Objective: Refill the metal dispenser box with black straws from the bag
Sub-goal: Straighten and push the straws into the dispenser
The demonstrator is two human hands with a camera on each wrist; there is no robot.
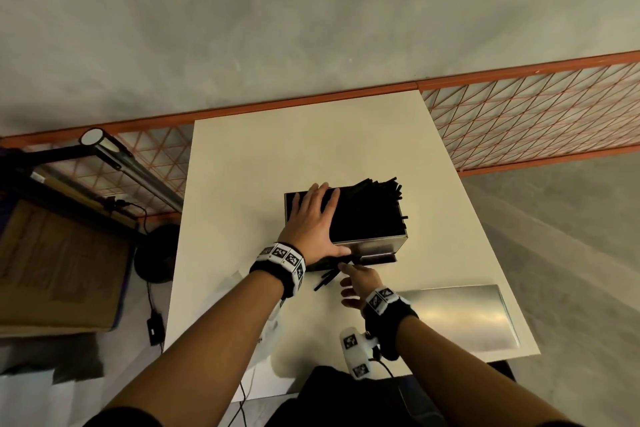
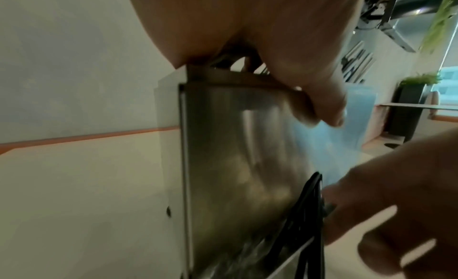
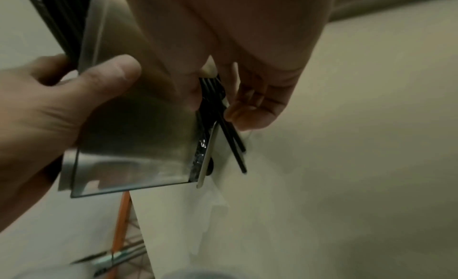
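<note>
Shiny rectangular metal dispenser box (image 1: pixel 377 246) (image 2: pixel 235 156) (image 3: pixel 138 136) at the centre of the head view, standing on the pale rectangular counter (image 1: pixel 277 156). Open top packed with a dense pack of black straws (image 1: pixel 367 215), some ends poking past the box's far right corner. At the low slot on the near face, a few loose black straws (image 1: pixel 327 279) (image 2: pixel 307 214) (image 3: pixel 223 122) sticking out at an angle toward the lower left.

Left grip (image 1: pixel 311 222) (image 2: pixel 260 28) (image 3: pixel 49 107) spread wide: flat fingers pressing on the left part of the top, thumb lying against the near metal face. Right grip (image 1: pixel 356 282) (image 2: pixel 396 205) (image 3: pixel 223 28) just below the slot, narrow, fingers curling round the loose black straws; blurred in both wrist views.

Pale plastic bag (image 1: pixel 268 333) in the lower middle of the head view, partly hidden under the left forearm. Flat brushed-metal plate (image 1: pixel 457 315) lower right on the counter, well apart from the box. Beyond the counter's far edge, an orange mesh railing (image 1: pixel 519 114) crossing the frame. Brown cardboard box (image 1: pixel 59 263) at the left edge, on the floor.
</note>
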